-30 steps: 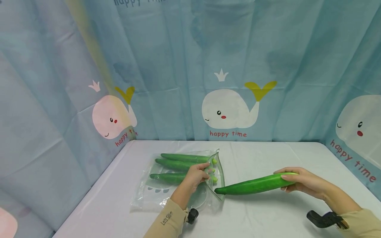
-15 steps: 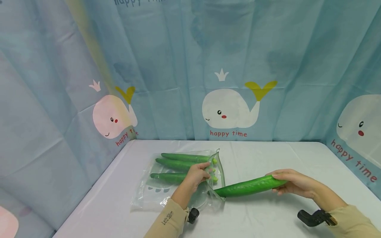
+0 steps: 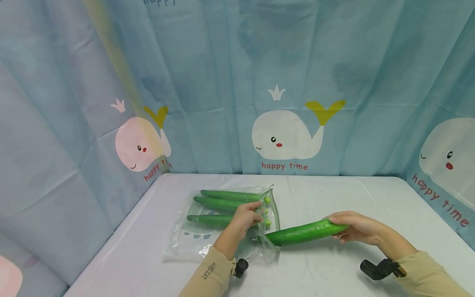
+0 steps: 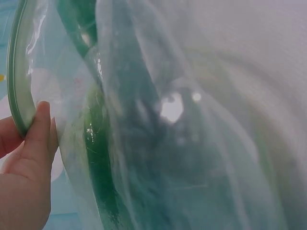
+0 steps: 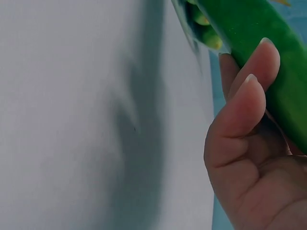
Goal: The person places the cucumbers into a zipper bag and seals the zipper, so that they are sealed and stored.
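Note:
A clear zip bag (image 3: pixel 178 243) with a green-edged mouth lies on the left of the table, its opening facing right. Inside it lie three cucumbers (image 3: pixel 211 221) side by side. My left hand (image 3: pixel 243 218) pinches the bag's upper edge near the mouth and lifts it; in the left wrist view its fingers (image 4: pixel 41 127) grip the green zip strip. With my right hand (image 3: pixel 358 227) I hold another cucumber (image 3: pixel 308 233) by its right end. Its dark left tip is inside the bag's mouth, seen through the plastic. In the right wrist view the fingers (image 5: pixel 244 103) curl round this cucumber.
A white-covered table (image 3: pixel 315 272) carries the bag. Behind it hangs a blue curtain (image 3: pixel 222 136) with printed whales, which also closes off the left and right sides. Black wrist mounts (image 3: pixel 380 269) stick out from both sleeves.
My right hand has moved left with the cucumber, and its dark tip has gone from the bag's edge to inside the mouth. The left hand and bag have stayed in place.

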`<state>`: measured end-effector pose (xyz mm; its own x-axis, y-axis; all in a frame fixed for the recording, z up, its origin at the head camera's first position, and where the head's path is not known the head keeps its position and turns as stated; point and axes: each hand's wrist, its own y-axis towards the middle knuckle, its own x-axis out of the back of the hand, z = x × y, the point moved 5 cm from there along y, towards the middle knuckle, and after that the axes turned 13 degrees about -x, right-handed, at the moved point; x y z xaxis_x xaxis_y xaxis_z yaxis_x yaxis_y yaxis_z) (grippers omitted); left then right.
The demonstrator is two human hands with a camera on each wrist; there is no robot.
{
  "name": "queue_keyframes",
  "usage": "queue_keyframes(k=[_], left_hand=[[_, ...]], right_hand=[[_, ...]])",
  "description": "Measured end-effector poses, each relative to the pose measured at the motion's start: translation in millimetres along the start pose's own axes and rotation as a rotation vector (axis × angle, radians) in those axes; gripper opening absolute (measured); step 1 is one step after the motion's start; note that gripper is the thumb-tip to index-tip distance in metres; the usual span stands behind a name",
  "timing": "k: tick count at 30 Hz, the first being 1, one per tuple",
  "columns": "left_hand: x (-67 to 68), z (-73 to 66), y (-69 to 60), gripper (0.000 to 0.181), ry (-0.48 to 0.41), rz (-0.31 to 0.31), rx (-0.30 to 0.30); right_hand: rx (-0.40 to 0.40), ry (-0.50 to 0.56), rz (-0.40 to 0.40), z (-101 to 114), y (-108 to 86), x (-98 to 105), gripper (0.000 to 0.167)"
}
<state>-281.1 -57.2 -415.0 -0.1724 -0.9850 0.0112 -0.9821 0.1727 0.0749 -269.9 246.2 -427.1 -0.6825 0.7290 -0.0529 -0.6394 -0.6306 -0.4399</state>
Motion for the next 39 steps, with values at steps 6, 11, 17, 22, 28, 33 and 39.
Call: queue_keyframes(k=[6, 11, 17, 22, 28, 33, 39], left_hand=[[0.6, 0.8, 0.0, 0.052, 0.013, -0.004, 0.002], [0.3, 1.6, 0.1, 0.052, 0.017, -0.012, 0.003], [-0.3, 0.9, -0.8, 0.052, -0.004, -0.005, -0.007], [-0.4, 0.2, -1.1, 0.052, -0.004, -0.008, -0.009], [-0.8, 0.0, -0.6, 0.052, 0.002, -0.012, -0.012], [-1.3, -0.1, 0.3, 0.052, 0.002, -0.01, -0.02], [-1.4, -0.7, 0.6, 0.052, -0.003, -0.014, -0.015]], right_hand=[[-0.009, 0.003, -0.026, -0.5, 10.9, -7.4, 0.031], [-0.009, 0.015, -0.045, -1.1, 16.4, -11.1, 0.031], [-0.016, 0.034, -0.045, -1.3, 22.4, -15.8, 0.029], [-0.027, 0.042, -0.057, 0.0, 26.7, -22.2, 0.029], [-0.025, 0.055, -0.049, 2.0, 31.1, -29.8, 0.029], [-0.023, 0.075, -0.028, 1.7, 35.3, -34.2, 0.028], [-0.06, 0.134, -0.044, -1.7, 42.3, -38.3, 0.023]])
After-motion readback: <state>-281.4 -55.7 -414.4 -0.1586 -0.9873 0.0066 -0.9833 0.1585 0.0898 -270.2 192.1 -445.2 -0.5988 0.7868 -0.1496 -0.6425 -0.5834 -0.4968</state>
